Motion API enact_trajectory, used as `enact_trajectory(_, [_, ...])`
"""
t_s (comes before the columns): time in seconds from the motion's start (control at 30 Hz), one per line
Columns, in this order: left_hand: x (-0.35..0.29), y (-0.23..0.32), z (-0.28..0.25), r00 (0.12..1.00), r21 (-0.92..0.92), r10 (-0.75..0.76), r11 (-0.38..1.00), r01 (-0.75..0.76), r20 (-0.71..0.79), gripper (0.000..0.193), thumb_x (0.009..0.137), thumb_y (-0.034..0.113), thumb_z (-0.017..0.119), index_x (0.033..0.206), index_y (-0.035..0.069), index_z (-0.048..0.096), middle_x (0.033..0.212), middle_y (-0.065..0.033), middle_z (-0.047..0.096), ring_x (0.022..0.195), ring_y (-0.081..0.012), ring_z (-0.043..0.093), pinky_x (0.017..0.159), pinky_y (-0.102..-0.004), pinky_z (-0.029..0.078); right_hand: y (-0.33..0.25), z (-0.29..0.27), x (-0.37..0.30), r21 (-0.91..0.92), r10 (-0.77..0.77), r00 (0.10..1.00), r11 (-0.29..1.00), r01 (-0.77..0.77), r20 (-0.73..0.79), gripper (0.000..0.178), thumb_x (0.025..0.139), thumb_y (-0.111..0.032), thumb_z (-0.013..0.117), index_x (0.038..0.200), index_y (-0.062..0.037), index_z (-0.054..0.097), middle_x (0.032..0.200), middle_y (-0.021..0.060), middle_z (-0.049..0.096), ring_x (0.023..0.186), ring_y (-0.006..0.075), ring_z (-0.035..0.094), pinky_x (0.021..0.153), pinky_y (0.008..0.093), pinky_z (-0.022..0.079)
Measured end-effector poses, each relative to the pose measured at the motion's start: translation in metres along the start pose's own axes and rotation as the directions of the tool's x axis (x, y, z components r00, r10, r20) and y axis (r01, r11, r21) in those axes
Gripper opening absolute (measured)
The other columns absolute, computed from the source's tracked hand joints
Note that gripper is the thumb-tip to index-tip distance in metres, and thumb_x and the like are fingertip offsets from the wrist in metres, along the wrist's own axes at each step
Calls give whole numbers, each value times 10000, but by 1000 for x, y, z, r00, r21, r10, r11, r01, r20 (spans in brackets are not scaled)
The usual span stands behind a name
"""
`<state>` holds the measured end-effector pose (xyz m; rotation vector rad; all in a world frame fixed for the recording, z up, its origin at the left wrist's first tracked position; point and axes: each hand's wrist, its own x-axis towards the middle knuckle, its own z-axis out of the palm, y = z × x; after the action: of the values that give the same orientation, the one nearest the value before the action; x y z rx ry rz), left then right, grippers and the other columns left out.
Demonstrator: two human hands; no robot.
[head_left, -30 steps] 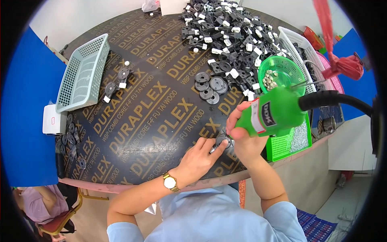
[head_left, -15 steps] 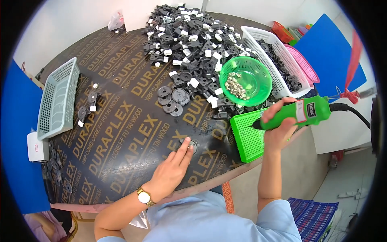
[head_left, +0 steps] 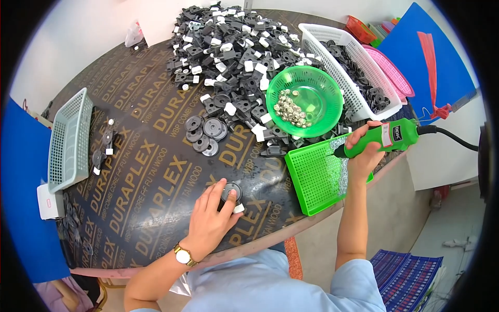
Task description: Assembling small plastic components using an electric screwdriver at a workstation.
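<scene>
A black disc (head_left: 233, 186) lies under the left hand (head_left: 208, 217), partly hidden — pinched or just pressed, I cannot tell. It looks light and stiff, best held by its rim. The right hand (head_left: 364, 156) grips a green power screwdriver (head_left: 382, 140), probably heavier; its tip, left of that grip, is indistinct.

Shirt (head_left: 254, 283) is light blue, short sleeves (head_left: 358, 283); left wrist (head_left: 191, 248) bears gold-toned wristwatch (head_left: 183, 255), round white dial (head_left: 182, 257).
</scene>
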<state>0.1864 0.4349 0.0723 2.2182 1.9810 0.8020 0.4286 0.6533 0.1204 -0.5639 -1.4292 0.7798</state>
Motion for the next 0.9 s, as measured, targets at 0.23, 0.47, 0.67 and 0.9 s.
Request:
enact_trajectory(0.23, [0, 1, 2, 1000, 1, -12, 1000, 12, 0, 545, 638, 153, 769, 1120, 22, 551, 1273, -211, 436, 1048, -377, 500, 845, -409, 446, -2, 7, -3, -75, 4, 1000, 997, -2, 22, 690, 771, -617, 562, 1064, -11, 408, 669, 58, 459, 524, 129, 462, 468, 256, 394])
enact_trajectory(0.47, [-3, 0, 4, 1000, -43, -24, 999, 24, -11, 589, 635, 131, 771, 1160, 33, 524, 1278, -228, 425, 1038, -396, 503, 858, -423, 449, -1, 8, -4, -147, 7, 1000, 989, -10, -19, 633, 807, -569, 559, 1059, -7, 414, 678, 60, 470, 538, 129, 472, 478, 256, 401])
enact_trajectory(0.67, [-3, -2, 5, 1000, -44, -1, 999, 0, -24, 613, 648, 131, 765, 1193, 41, 500, 1265, -233, 430, 1031, -399, 503, 853, -429, 451, 0, 10, -2, -123, -18, 999, 992, 12, -44, 622, 817, -553, 559, 1073, -3, 422, 687, 63, 477, 543, 131, 473, 483, 257, 402])
enact_trajectory(0.9, [-4, -3, 5, 1000, -39, -7, 999, 6, -24, 625, 652, 135, 764, 1207, 50, 490, 1253, -232, 440, 1026, -396, 504, 850, -424, 451, 0, 10, -3, -143, -23, 1000, 989, 21, -8, 597, 833, -534, 552, 1070, 0, 429, 678, 61, 479, 533, 127, 472, 484, 255, 401])
